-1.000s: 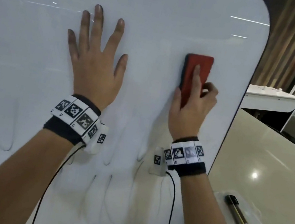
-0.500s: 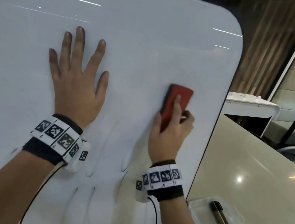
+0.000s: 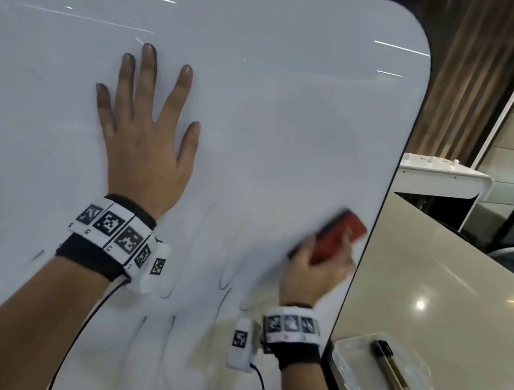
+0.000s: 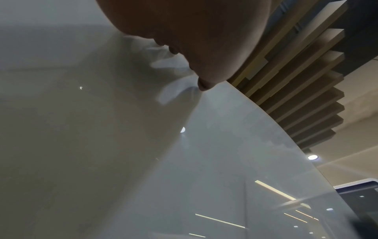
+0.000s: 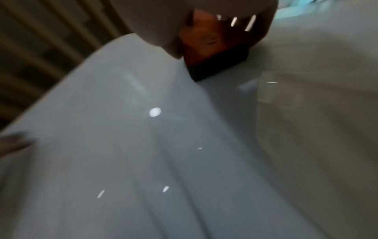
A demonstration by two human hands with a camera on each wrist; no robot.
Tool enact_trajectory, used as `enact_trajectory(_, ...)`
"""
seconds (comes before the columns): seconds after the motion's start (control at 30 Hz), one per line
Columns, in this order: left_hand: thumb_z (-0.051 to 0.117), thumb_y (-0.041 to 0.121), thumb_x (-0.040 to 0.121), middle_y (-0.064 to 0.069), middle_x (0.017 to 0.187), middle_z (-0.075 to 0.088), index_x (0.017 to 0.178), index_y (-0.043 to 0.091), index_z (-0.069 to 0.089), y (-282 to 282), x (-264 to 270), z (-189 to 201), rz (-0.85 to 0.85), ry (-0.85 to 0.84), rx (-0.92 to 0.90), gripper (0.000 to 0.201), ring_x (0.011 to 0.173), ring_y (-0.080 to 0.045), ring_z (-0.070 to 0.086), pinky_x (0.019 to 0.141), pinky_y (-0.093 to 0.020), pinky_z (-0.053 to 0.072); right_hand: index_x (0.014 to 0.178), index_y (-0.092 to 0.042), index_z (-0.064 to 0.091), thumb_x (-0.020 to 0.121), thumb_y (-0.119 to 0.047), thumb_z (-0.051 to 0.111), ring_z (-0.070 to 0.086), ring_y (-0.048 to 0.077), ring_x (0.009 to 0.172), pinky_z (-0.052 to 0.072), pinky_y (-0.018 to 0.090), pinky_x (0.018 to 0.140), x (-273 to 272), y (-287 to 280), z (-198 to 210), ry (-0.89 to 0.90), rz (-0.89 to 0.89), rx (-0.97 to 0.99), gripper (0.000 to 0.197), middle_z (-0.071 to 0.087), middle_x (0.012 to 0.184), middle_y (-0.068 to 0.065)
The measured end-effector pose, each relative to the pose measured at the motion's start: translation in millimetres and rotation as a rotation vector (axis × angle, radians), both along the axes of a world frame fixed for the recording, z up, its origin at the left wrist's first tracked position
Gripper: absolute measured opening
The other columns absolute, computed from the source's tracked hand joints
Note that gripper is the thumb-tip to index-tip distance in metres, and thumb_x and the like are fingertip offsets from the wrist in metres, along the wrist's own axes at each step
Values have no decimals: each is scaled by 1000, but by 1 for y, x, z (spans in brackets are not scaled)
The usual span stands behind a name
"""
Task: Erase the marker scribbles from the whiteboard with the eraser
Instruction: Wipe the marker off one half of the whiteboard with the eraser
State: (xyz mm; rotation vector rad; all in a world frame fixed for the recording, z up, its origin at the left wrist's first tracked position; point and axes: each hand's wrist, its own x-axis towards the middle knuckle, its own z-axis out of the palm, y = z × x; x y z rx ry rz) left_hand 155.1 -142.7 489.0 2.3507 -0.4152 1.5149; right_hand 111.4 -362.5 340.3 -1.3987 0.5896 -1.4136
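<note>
A tall white whiteboard fills most of the head view. Faint black marker scribbles loop across its lower part. My left hand lies flat on the board, fingers spread and straight. My right hand grips a red eraser with a black felt face, tilted and blurred, against the board near its right edge. In the right wrist view the eraser shows under my palm, its dark felt on the board. The left wrist view shows my palm pressed on the glossy board.
A beige counter runs to the right of the board. On it sits a clear plastic tray holding a black and yellow marker. A white table and dark glass partition stand further back.
My right hand has swept the eraser down the board and toward its right edge, tilting it. The left hand stays flat on the board. The head view has shifted upward and right.
</note>
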Motion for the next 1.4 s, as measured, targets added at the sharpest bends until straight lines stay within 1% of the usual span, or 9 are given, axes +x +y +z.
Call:
enact_trajectory(0.17, 35, 45, 106, -11, 170, 2, 161, 35, 14, -3, -2, -1, -20, 6, -33, 60, 158, -34, 3, 125, -58, 3, 147, -29, 48, 96, -30, 64, 45, 28, 111, 42, 38, 97, 5, 36, 41, 127, 16, -725, 53, 44, 132, 15)
enact_trajectory(0.27, 34, 46, 106, -12, 170, 2, 161, 35, 13, -2, -3, -1, -25, 6, -27, 60, 158, -34, 3, 125, -58, 3, 147, -34, 45, 96, -36, 62, 45, 28, 116, 44, 42, 100, -4, -11, -16, 190, -11, -521, 53, 42, 134, 13)
enact_trajectory(0.37, 34, 47, 106, -12, 170, 3, 161, 34, 12, -1, -2, -2, 4, 5, -5, 61, 158, -34, 4, 126, -59, 6, 148, -35, 40, 96, -36, 62, 51, 41, 117, 47, 52, 104, -20, -54, -73, 273, -57, 60, 56, 41, 132, 14)
enact_trajectory(0.47, 33, 47, 106, -12, 170, 3, 162, 34, 11, -3, -2, -4, 20, 10, -6, 62, 158, -33, 3, 125, -60, 7, 153, -26, 39, 99, -25, 62, 52, 44, 119, 44, 42, 102, -19, -54, -61, 259, -23, 438, 59, 41, 137, 22)
enact_trajectory(0.73, 34, 50, 105, -14, 170, 5, 162, 32, 14, -9, -3, -6, -5, 5, -56, 63, 158, -34, 3, 125, -58, 2, 147, -27, 49, 95, -30, 69, 43, 25, 112, 41, 34, 98, 0, 28, 23, 150, 86, -710, 55, 43, 132, 15)
enact_trajectory(0.9, 32, 51, 105, -14, 170, 5, 162, 31, 13, -6, -2, -10, 1, 3, -32, 63, 158, -34, 4, 126, -59, 3, 143, -29, 46, 91, -41, 65, 45, 23, 116, 49, 51, 101, -26, 1, -83, 185, 130, -378, 57, 42, 130, 11)
enact_trajectory(1.03, 33, 50, 104, -13, 170, 4, 162, 31, 13, -9, -2, -11, 1, 15, -42, 64, 158, -34, 3, 125, -60, 4, 144, -16, 50, 90, -19, 74, 45, 23, 111, 49, 56, 100, -14, 16, -73, 115, 65, -62, 59, 41, 124, 6)
enact_trajectory(1.23, 33, 50, 105, -14, 170, 5, 162, 30, 14, -5, 0, -15, -25, -18, -32, 63, 158, -34, 4, 126, -57, 2, 141, -28, 49, 94, -24, 70, 45, 29, 113, 42, 38, 101, -2, 64, -8, 155, 118, -751, 52, 44, 130, 17)
enact_trajectory(1.4, 34, 49, 106, -14, 170, 5, 162, 28, 16, -3, 2, -22, -41, -29, -27, 63, 158, -33, 4, 126, -58, 5, 143, -33, 42, 92, -21, 74, 46, 31, 119, 53, 53, 97, -23, 58, -101, 311, 175, -603, 62, 39, 137, 12)
